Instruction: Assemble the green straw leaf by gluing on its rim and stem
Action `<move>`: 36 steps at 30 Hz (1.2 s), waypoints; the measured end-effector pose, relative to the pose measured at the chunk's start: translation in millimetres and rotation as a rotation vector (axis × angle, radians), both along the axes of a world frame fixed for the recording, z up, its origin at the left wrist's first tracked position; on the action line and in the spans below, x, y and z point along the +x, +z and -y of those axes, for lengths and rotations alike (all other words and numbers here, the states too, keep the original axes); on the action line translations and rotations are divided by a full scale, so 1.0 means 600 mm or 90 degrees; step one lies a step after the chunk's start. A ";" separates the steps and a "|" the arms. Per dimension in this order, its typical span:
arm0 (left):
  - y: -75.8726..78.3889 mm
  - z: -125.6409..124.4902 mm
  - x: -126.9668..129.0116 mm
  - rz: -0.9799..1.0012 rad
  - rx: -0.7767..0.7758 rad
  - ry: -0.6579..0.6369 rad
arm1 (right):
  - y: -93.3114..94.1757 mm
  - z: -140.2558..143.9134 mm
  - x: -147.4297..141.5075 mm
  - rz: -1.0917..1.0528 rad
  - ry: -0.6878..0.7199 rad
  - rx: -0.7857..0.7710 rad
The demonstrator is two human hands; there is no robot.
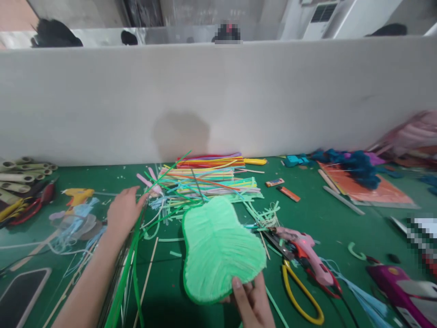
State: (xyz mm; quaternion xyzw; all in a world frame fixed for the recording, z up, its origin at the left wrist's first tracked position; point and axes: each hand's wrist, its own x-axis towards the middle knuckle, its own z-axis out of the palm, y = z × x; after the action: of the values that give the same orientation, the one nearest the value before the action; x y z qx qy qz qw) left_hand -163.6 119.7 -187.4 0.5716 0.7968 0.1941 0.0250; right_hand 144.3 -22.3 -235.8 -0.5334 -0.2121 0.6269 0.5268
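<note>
My right hand (251, 298) pinches the lower edge of a light-green, leaf-shaped fuzzy piece (221, 250) with a darker green rim, thumb on its face and fingers behind. A thin dark stem rises from its top. To the left, my left hand (124, 209) reaches over the table with fingers stretched out and apart, nothing visibly gripped. Long green pipe cleaners (128, 273) run beside and under it. Just past its fingertips lies a pink-handled tool (155, 187), partly covered by strands. Bundles of coloured pipe cleaners (211, 175) lie beyond the leaf piece.
At right lie a pink glue gun (307, 250), yellow-handled scissors (302, 294), an orange lighter (288, 193) and a purple device (399, 291). At left are a yellow glue gun (79, 196), a phone (23, 296) and rolled tubes (20, 175). A white partition (218, 100) stands behind.
</note>
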 end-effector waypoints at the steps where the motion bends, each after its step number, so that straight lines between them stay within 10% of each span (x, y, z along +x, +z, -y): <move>1: -0.003 -0.024 -0.007 -0.023 -0.029 -0.013 | -0.009 0.005 -0.007 -0.012 0.007 -0.003; 10: -0.003 -0.116 0.017 -0.118 -0.072 -0.060 | -0.052 0.007 -0.041 -0.123 0.005 -0.004; 20: 0.092 0.068 0.047 0.005 0.144 -0.010 | 0.001 -0.081 -0.071 -0.169 0.138 -0.041; 28: -0.018 0.233 0.126 0.194 -0.012 -0.191 | 0.019 -0.058 -0.047 -0.200 0.242 -0.140; 36: -0.049 0.247 0.122 0.194 0.044 -0.257 | 0.062 -0.098 0.001 -0.094 0.212 0.029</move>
State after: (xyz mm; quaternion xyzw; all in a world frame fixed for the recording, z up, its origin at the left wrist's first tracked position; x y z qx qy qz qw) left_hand -90.2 -28.4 -217.0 0.6835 0.6467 0.2964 0.1636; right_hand 145.2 36.7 -198.4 -0.4314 -0.2722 0.7381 0.4417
